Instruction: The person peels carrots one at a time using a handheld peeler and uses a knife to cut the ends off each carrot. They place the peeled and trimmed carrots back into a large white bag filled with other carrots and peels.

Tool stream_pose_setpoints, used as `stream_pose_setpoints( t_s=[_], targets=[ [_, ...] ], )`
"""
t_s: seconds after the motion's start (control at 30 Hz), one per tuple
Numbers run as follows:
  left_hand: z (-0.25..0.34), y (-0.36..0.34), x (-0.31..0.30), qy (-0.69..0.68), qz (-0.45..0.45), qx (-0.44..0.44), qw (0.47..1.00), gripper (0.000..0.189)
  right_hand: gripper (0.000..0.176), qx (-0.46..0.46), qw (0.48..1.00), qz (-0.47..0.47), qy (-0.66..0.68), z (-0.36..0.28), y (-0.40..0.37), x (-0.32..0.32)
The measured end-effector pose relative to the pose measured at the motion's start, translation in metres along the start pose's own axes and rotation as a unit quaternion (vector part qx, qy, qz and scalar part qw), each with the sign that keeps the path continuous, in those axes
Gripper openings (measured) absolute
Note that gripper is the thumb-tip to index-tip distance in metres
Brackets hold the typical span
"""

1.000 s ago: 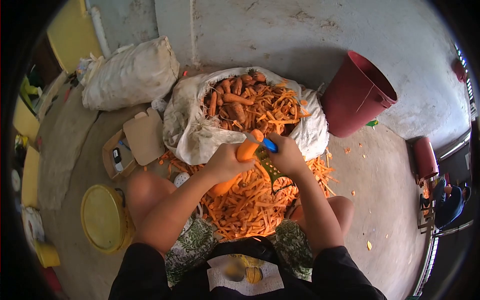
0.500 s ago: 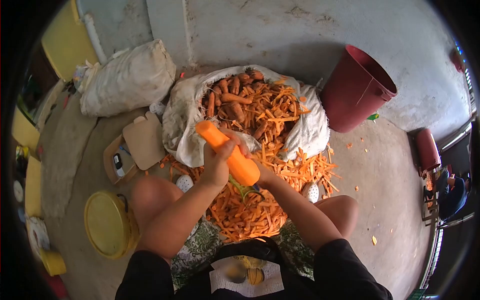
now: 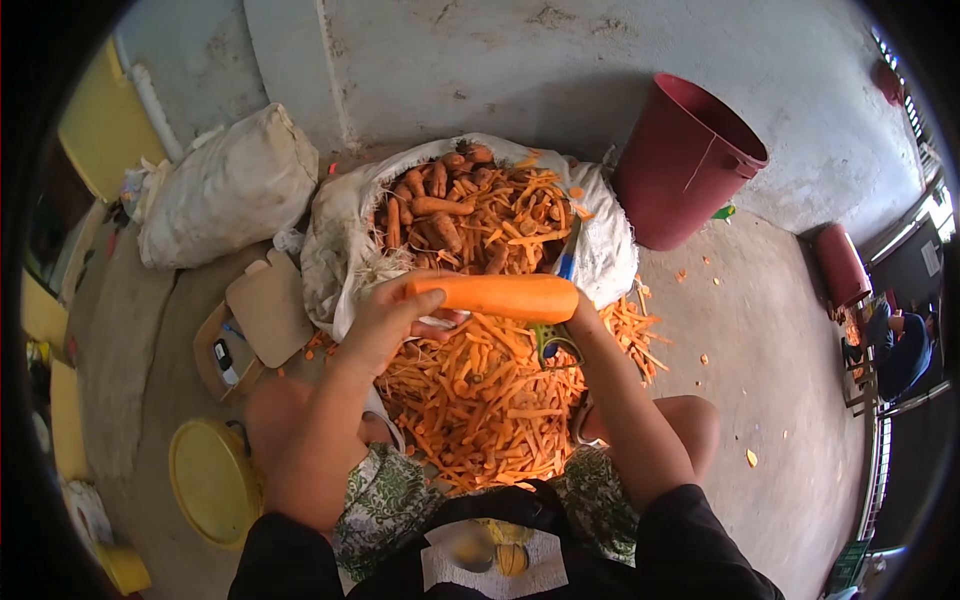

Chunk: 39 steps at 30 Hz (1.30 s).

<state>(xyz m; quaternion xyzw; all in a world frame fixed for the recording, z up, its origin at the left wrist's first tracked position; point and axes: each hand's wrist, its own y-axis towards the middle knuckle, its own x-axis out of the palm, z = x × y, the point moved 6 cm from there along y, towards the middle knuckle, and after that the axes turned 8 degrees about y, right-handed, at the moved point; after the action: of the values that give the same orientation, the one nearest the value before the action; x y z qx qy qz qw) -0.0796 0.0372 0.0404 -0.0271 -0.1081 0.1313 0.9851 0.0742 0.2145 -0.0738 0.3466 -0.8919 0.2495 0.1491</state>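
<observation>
Above the peelings (image 3: 480,415), a peeled carrot (image 3: 505,297) is grasped by the left hand (image 3: 393,310); the grip of the partly hidden right hand (image 3: 585,317) cannot be told. A distant pale sign (image 3: 931,258) cannot be read.

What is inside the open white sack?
The open white sack holds brownish carrots, mostly toward the left, and orange peelings toward the right. What lies beneath this top layer is covered and cannot be seen.

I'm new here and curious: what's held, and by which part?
A peeled carrot: the left hand grips its left end. The right hand, at the other end, is mostly hidden; its hold cannot be told.
</observation>
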Motion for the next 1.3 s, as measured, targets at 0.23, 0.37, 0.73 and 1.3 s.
stream_pose_setpoints(
  t_s=[0.23,0.37,0.73,1.3],
  targets=[
    [-0.040,0.013,0.041,0.247,-0.118,-0.033,0.961,0.042,0.024,-0.062,0.982,0.122,-0.131,-0.054,-0.047,0.015],
    [-0.056,0.020,0.056,0.321,-0.112,-0.031,0.940,0.044,0.018,-0.074,0.964,0.071,-0.246,-0.058,-0.062,0.042],
    [-0.034,0.034,0.039,0.362,0.056,0.166,0.916,0.040,0.015,-0.174,0.756,-0.042,-0.630,-0.075,-0.098,0.067],
    [-0.012,0.019,0.039,0.448,0.064,0.208,0.867,0.032,0.011,-0.151,0.796,0.007,-0.586,-0.066,-0.082,0.060]
  ],
)
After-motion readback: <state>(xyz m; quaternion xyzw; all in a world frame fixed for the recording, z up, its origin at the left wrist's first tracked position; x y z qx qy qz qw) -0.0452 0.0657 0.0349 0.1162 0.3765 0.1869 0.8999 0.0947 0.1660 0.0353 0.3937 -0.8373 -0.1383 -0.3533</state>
